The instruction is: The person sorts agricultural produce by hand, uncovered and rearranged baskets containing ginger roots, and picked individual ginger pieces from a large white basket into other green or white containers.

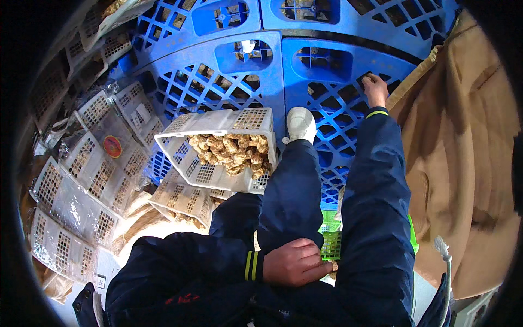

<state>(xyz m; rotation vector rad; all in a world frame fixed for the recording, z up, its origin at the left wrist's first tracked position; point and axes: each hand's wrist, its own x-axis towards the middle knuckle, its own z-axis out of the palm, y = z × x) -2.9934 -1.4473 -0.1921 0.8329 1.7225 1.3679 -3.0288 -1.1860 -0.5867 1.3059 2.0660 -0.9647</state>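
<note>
My left hand (297,262) lies low in front of my body, back up and fingers curled, beside a green plastic basket (331,245); its palm is hidden. A brown lumpy piece (334,267) shows just by its fingertips. My right hand (375,88) is stretched far forward over a blue plastic pallet (335,110), next to the edge of a brown cloth (449,135); its fingers are bent and their tips are hard to make out. Left of my leg, a white plastic crate (229,122) lies tipped on its side, with many brown-and-cream knobbly pieces, possibly mushrooms, (233,153) inside.
Blue pallets cover the floor ahead, with a white shoe (301,124) on one. White perforated crates (88,157), some wrapped in clear plastic film, are stacked at the left. Another white crate (184,196) with similar pieces sits below the tipped one. A white cord (446,269) hangs at lower right.
</note>
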